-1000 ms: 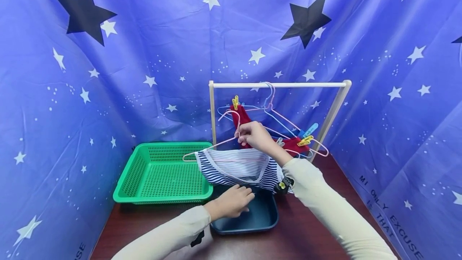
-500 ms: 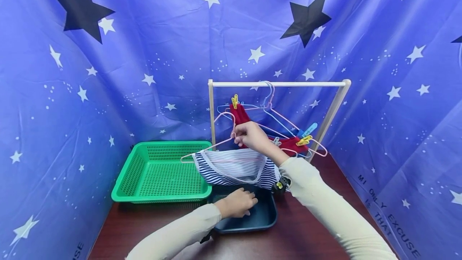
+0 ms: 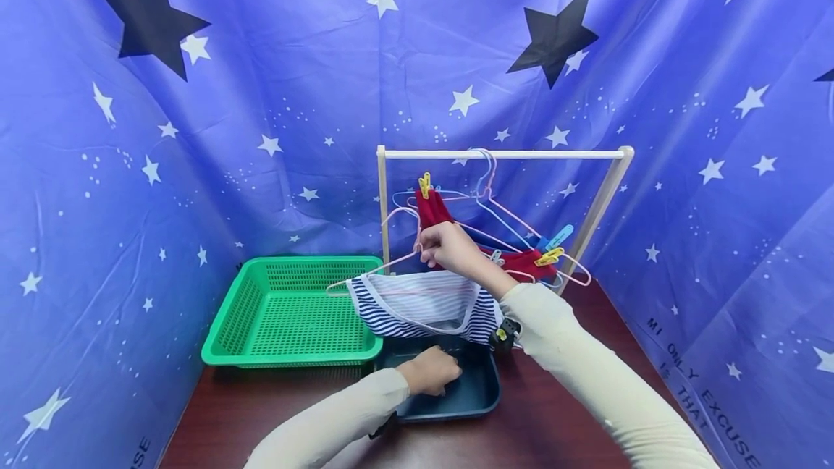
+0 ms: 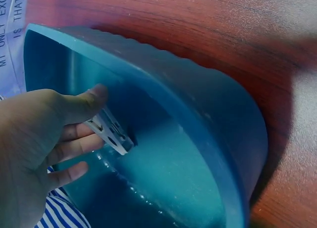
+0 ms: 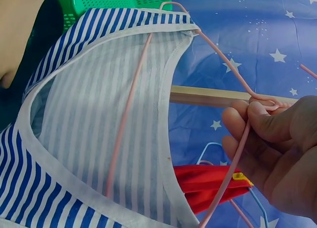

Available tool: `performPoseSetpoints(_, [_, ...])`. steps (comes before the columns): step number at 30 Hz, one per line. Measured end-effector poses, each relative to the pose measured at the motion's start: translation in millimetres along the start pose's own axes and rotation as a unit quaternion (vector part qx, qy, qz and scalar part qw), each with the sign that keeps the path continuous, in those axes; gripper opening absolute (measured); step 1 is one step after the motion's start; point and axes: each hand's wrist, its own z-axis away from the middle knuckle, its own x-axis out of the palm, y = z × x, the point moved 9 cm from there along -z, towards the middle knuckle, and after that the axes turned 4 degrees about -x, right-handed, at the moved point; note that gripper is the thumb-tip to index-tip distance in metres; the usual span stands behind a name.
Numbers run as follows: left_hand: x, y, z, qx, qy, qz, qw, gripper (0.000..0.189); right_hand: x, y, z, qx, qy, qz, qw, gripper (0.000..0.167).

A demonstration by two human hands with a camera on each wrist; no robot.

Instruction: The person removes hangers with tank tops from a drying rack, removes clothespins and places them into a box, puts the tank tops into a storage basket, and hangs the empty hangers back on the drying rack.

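My right hand (image 3: 451, 248) pinches a pink clothes hanger (image 5: 233, 69) just below its hook. A blue-and-white striped garment (image 3: 423, 302) hangs on this hanger by its shoulders, in front of the rack. Inside the dark teal basin (image 4: 218, 124), my left hand (image 4: 54, 129) pinches a pale clothespin (image 4: 111, 131) between thumb and fingers. The clothespin's lower end is near the basin's floor; in the head view the hand hides it. Part of the striped garment shows beside the left hand in the left wrist view.
A green mesh basket (image 3: 215, 342) stands left of the basin. Behind is a wooden rack (image 3: 554, 154) carrying pink and blue hangers. A red cloth (image 3: 433, 210) hangs there with yellow clothespins (image 3: 550, 257) and a blue clothespin (image 3: 560, 237). A starry curtain (image 3: 326, 201) encloses the table.
My left hand has moved right and deeper into the basin, and its fingers have closed. My right hand, still holding the hanger, has shifted slightly left.
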Motion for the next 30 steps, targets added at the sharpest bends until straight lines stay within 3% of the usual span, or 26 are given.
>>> performPoseSetpoints(10, [9.8, 7.3, 0.9, -0.011, 0.006, -0.002, 0.9999, 0.014, 5.9, -4.1, -0.3, -0.006, -0.036, 0.040, 0.9986, 0.008])
performPoseSetpoints(17, [11.9, 8.2, 0.6, -0.015, 0.006, 0.006, 0.9999, 0.011, 2.3, -5.4, 1.3, 0.013, -0.046, 0.059, 0.9971, 0.010])
performPoseSetpoints(24, [11.2, 7.6, 0.7, -0.018, 0.003, 0.005, 0.9998, 0.010, 2.7, -5.0, 3.1, 0.050, -0.051, -0.008, 0.9974, 0.008])
performPoseSetpoints(30, [7.6, 5.6, 3.0, -0.022, 0.019, -0.005, 0.9996, 0.011, 10.7, 4.2, 2.8, 0.085, -0.055, -0.099, 0.9899, 0.004])
